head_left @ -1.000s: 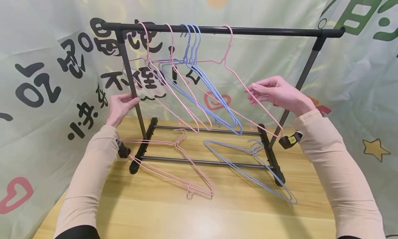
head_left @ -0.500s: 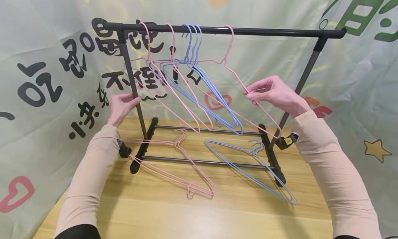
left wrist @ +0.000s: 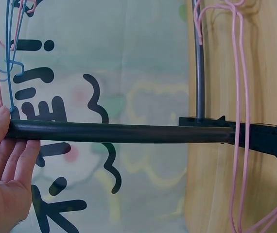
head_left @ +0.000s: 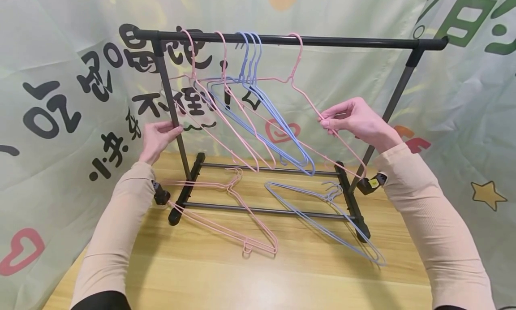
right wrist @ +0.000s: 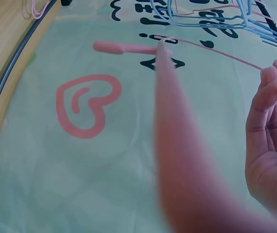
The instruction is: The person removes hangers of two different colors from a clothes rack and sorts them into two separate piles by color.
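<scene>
1. Left hand [head_left: 158, 137], at nine o'clock, grips the left upright [head_left: 167, 86]; bracing firmly should limit wobble.
2. Right hand [head_left: 356, 119], near three o'clock, pinches the pink hanger [head_left: 291, 78], hooked over the rail [head_left: 354, 41] at one o'clock; gentle, level force should avoid twisting.
3. Hanger: thin, smooth-looking, triangular. Rail: round, glossy black.

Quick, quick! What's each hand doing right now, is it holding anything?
Left hand: holding the dark upright post between thumb and fingers.
Right hand: pinching the rightmost pink hanger on the bar.
</scene>
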Action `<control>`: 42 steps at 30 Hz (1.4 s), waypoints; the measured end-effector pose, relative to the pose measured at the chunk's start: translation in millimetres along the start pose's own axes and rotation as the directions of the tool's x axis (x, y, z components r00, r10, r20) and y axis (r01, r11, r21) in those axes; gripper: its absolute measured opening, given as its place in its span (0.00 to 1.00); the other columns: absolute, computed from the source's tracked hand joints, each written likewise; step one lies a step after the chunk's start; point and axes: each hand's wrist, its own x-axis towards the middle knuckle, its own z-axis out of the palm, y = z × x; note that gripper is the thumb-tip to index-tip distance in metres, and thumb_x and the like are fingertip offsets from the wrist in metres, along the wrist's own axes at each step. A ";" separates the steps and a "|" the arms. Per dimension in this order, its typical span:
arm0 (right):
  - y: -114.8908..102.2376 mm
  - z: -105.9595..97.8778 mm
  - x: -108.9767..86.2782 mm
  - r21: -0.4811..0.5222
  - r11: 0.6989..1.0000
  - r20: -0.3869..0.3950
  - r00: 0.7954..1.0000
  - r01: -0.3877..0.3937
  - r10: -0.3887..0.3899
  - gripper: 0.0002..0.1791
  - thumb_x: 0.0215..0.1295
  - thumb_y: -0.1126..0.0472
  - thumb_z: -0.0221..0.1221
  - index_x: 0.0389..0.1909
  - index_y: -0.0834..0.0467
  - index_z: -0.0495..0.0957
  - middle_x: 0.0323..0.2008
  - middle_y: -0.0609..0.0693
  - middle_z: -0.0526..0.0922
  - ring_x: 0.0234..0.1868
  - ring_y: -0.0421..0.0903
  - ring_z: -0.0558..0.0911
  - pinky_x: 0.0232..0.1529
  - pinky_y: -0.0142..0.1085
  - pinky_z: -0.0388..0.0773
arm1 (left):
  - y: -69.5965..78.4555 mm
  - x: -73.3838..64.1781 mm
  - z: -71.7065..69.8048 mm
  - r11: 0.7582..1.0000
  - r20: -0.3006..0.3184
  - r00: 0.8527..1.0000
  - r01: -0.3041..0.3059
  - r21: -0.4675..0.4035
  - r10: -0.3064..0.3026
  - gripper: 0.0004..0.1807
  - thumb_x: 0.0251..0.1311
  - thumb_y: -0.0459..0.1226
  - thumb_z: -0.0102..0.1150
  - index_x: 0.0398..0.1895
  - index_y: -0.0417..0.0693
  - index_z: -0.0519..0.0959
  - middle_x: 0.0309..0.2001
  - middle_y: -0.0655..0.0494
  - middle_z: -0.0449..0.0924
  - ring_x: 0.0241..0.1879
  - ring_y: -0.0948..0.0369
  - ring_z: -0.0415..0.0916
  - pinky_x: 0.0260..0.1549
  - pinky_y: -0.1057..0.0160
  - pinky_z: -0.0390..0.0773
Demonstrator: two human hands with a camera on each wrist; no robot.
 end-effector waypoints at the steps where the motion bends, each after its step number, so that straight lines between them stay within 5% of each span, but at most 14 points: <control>1: -0.5 0.0 -0.3 -0.003 1.000 -0.005 1.000 -0.005 0.005 0.09 0.65 0.69 0.65 0.38 0.53 0.89 0.26 0.44 0.89 0.23 0.38 0.81 0.31 0.31 0.84 | -0.4 0.3 0.1 1.000 0.002 1.000 0.001 -0.002 -0.001 0.27 0.62 0.37 0.68 0.60 0.30 0.77 0.36 0.70 0.88 0.31 0.81 0.80 0.38 0.84 0.80; 8: -3.4 -2.5 -3.8 -0.025 1.000 -0.045 0.999 -0.018 0.017 0.08 0.65 0.68 0.65 0.38 0.53 0.90 0.27 0.44 0.89 0.24 0.39 0.81 0.30 0.32 0.85 | -1.4 -0.4 1.3 1.000 -0.003 1.000 0.004 -0.016 -0.004 0.25 0.62 0.35 0.68 0.59 0.29 0.77 0.29 0.78 0.85 0.30 0.81 0.81 0.37 0.83 0.81; 24: -9.3 -7.6 -12.5 -0.036 0.999 -0.092 0.996 -0.014 0.011 0.07 0.64 0.67 0.66 0.38 0.53 0.90 0.25 0.43 0.89 0.24 0.39 0.82 0.29 0.32 0.84 | -0.7 0.5 1.3 0.999 -0.011 1.000 0.007 0.033 -0.006 0.27 0.61 0.38 0.69 0.60 0.30 0.77 0.41 0.64 0.89 0.30 0.81 0.80 0.37 0.83 0.81; 42: 0.3 -15.5 -29.6 -0.109 0.992 -0.125 0.991 -0.060 0.046 0.10 0.64 0.66 0.67 0.36 0.46 0.90 0.24 0.41 0.89 0.24 0.39 0.84 0.31 0.32 0.87 | -1.5 0.5 -0.2 1.000 -0.008 1.000 0.014 0.024 -0.014 0.27 0.61 0.39 0.70 0.60 0.32 0.77 0.39 0.67 0.88 0.31 0.81 0.80 0.38 0.84 0.81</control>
